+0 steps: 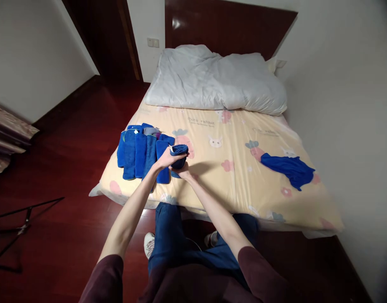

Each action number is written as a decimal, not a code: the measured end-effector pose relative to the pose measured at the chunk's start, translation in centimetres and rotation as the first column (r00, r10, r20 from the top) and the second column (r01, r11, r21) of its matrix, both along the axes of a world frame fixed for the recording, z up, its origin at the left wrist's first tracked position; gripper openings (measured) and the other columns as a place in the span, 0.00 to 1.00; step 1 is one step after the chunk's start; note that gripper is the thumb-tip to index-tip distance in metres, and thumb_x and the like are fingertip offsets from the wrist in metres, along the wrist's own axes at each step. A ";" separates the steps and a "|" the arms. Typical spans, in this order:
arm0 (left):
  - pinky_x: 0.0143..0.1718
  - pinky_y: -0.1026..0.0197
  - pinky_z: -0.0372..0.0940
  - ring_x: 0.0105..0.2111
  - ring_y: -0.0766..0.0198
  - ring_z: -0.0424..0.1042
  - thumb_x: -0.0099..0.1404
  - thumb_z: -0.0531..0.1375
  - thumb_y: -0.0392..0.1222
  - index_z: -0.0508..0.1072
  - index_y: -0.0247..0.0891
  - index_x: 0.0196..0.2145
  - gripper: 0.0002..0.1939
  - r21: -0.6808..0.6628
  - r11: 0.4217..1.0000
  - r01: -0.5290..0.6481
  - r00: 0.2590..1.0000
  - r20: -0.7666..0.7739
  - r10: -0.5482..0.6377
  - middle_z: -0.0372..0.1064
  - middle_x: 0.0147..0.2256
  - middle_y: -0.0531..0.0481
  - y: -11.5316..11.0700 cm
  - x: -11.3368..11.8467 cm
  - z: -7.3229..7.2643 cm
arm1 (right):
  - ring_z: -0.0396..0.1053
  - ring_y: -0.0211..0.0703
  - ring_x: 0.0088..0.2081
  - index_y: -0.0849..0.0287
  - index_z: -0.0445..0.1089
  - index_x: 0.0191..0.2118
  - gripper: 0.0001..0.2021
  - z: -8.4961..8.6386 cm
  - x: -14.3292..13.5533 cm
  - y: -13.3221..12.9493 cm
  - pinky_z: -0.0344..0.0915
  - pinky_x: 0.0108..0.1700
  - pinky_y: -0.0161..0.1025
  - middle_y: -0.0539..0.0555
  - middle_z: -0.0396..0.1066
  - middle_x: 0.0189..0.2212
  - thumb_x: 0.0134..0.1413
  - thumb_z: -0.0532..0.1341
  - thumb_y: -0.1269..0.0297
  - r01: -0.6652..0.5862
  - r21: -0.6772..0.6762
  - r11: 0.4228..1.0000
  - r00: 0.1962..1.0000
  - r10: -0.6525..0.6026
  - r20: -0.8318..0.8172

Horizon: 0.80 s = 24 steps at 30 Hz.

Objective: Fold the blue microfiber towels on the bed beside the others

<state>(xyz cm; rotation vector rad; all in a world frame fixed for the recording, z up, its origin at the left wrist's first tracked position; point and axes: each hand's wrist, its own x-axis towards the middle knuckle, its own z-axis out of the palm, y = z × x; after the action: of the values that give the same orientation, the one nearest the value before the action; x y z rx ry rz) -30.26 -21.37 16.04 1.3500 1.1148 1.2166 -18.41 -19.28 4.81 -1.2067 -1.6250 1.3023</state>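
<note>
Black stand (27, 216): on the floor, well to the left of both grips.
Folded blue cloths (141, 153): laid overlapping on the bed, just left of the grip, a grey piece among them.
Left grip (166, 160): clamped on the left side of the folded dark-blue cloth (180, 149), thumb across its near face.
Held cloth: between the two hands, its layered edge facing up.
Right grip (182, 170): closed on the same cloth from below, fingers partly hidden.
Pale quilt (218, 82): bunched beyond both grips, across the bed (231, 185).
Loose blue cloth (286, 168): spread unfolded, well right of the grip.
</note>
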 end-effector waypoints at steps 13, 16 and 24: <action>0.40 0.61 0.71 0.34 0.63 0.74 0.52 0.68 0.43 0.75 0.33 0.35 0.14 -0.013 0.993 -0.120 0.987 -0.104 0.118 0.74 0.33 0.50 1.7 -1.0 -4.6 | 0.74 0.41 0.38 0.66 0.72 0.37 0.14 -4.8 -2.0 1.2 0.67 0.37 0.34 0.55 0.78 0.31 0.43 0.73 0.74 0.017 -0.213 0.977 0.982 0.023 0.186; 0.40 0.60 0.71 0.34 0.63 0.73 0.52 0.67 0.43 0.75 0.33 0.35 0.14 -0.034 0.991 -0.128 0.987 -0.105 0.123 0.74 0.33 0.50 1.8 -0.9 -5.4 | 0.75 0.43 0.39 0.65 0.71 0.38 0.15 -5.4 -1.9 1.3 0.68 0.41 0.35 0.54 0.78 0.32 0.43 0.73 0.76 0.019 -0.229 0.973 0.985 0.022 0.174; 0.43 0.59 0.71 0.36 0.62 0.73 0.52 0.66 0.43 0.75 0.34 0.37 0.15 -0.055 0.992 -0.117 0.988 -0.110 0.111 0.75 0.36 0.49 1.8 -0.5 -6.4 | 0.75 0.41 0.39 0.62 0.69 0.39 0.15 -7.0 -1.6 1.3 0.70 0.44 0.35 0.51 0.75 0.31 0.46 0.72 0.75 0.008 -0.230 0.973 0.987 0.029 0.158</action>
<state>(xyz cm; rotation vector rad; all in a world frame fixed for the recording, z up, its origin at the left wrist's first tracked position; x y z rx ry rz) -30.78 -19.62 9.63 1.3325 1.3102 1.1936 -20.00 -17.94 -2.18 -1.4781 -1.6262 1.4638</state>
